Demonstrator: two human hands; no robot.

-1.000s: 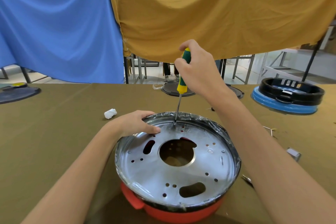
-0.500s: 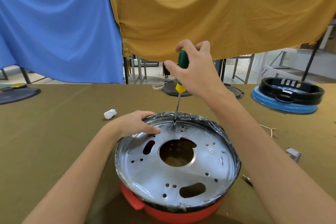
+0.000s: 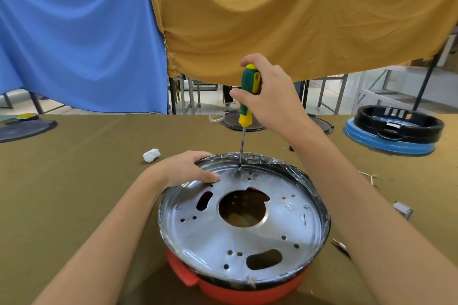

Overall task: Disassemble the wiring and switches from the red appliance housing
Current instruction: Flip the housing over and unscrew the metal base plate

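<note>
Red appliance housing (image 3: 238, 290) sits upside-down near the front edge of an olive-covered table (image 3: 74, 181), between the person's 2 forearms; only its lower rim and 1 red lug show beneath a circular metal base plate (image 3: 247, 225). The plate faces up, edged with crinkled clear film, with 1 large central opening and 2 oblong slots. Being round, the housing has no long axis in plan — its axis of symmetry runs vertically, open underside toward the camera.

Left hand (image 3: 184, 168) rests on the far-left rim, fingers curled over the edge and thumb laid flat on the plate, bracing it. Right hand (image 3: 270, 96) is closed around the green-and-yellow handle of a screwdriver (image 3: 245, 106), fingers and thumb wrapped about it. The screwdriver stands nearly upright, handle up, its tip touching the plate at the far side, just beside a small group of holes. Whether the tip sits in a screw head cannot be told.

Judged step: loosening a fastener on the plate to reach the wiring beneath. To do it well, keep the shaft in line with the screw, press down while turning, and keep the left hand's brace firm so the housing does not rotate — a tilted shaft could slip across the smooth metal toward the thumb nearby.
</note>
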